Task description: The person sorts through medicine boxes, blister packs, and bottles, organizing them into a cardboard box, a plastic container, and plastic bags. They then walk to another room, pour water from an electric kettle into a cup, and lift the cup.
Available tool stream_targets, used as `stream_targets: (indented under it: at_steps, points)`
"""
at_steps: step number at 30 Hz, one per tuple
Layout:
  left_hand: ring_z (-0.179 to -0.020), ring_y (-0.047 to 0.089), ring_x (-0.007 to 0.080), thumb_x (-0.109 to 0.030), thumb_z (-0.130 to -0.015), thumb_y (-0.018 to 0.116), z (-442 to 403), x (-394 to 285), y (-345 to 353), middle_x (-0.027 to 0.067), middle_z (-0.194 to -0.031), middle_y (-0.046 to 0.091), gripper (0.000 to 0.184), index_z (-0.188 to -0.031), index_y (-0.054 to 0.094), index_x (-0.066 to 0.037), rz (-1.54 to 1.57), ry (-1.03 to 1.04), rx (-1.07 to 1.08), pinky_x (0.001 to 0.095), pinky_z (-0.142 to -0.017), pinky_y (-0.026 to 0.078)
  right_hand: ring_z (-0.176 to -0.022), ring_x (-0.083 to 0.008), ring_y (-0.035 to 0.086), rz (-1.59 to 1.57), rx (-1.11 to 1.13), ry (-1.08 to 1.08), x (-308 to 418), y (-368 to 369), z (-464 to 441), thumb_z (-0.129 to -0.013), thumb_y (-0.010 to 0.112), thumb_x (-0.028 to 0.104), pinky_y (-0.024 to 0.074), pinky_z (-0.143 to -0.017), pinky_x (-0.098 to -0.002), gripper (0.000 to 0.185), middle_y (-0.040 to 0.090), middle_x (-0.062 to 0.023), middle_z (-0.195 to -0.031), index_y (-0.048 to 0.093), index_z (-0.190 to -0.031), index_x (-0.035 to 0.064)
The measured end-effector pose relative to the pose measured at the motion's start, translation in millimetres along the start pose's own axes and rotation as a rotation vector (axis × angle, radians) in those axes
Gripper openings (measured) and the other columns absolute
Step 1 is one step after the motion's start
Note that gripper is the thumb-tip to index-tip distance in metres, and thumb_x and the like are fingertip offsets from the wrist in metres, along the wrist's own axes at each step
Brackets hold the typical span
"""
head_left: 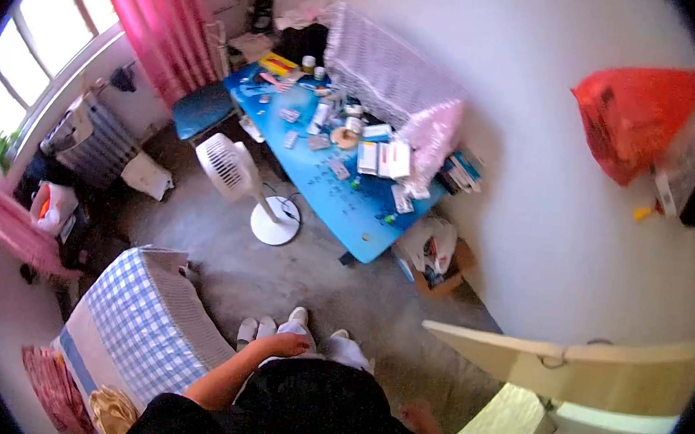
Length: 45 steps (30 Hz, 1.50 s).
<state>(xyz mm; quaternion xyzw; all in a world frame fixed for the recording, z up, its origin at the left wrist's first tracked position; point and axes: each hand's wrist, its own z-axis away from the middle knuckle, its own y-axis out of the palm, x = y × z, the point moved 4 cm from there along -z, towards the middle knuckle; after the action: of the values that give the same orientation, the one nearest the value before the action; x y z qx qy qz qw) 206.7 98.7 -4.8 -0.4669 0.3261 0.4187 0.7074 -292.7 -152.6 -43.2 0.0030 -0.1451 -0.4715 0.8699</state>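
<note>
My left hand (288, 345) is in front of my body, over my light trousers (348, 353). Its back faces up and nothing shows in it; the fingers are too small and indistinct to read. Low at my right side is my right hand (422, 422), dim and smeared, with its fingers not made out. Neither hand visibly touches any furniture. Nearest to the left hand are a pair of slippers (257, 328) on the floor and a bed with a blue-checked cover (137, 302). A pale door (582, 374) stands to the right of my right hand.
Ahead, a blue table (328, 203) carries medicine boxes (384, 159), bottles and blister packs. A white fan (274, 220) stands on the floor before it. Beside the table are a blue stool (201, 111) and a cardboard box (446, 271). A red bag (638, 110) hangs on the right wall.
</note>
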Motion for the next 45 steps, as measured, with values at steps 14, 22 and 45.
stream_targets:
  at_steps: [14,22,45]
  points:
    - [-0.078,0.065,0.0167,-0.021,-0.082,0.066,-2,115,-102,0.0089,-0.085,0.068,0.022,-0.096,0.067,-0.004,0.26,-0.346,-0.003,0.0324,-0.071,0.053,-0.046,-0.013,0.025,-0.796,-0.301,-0.255,65,205,93,-0.095,0.045,0.029,0.0206,-0.041,-0.0283,0.025,0.03,0.0019,-0.062,0.04,-0.075,0.0143]
    - [-0.07,0.063,0.0143,-0.017,-0.082,0.063,-24,167,-157,0.0051,-0.081,0.068,0.016,-0.092,0.065,-0.005,0.094,-0.3,0.068,0.0307,-0.058,0.048,-0.067,-0.0177,0.047,-1.144,-0.251,-0.315,-29,261,99,-0.095,0.049,0.03,0.0419,-0.057,-0.0326,0.021,0.045,-0.0041,-0.075,0.045,-0.09,0.0095]
    - [-0.079,0.063,0.0191,-0.012,-0.084,0.063,-136,-99,52,0.0091,-0.091,0.067,0.026,-0.108,0.061,-0.003,-0.406,-0.019,0.428,0.0299,-0.071,0.05,-0.109,-0.0175,0.057,-0.512,-0.311,-0.693,-175,219,199,-0.088,0.058,-0.003,0.0437,-0.096,-0.0294,0.043,0.059,-0.0068,-0.118,0.051,-0.129,0.006]
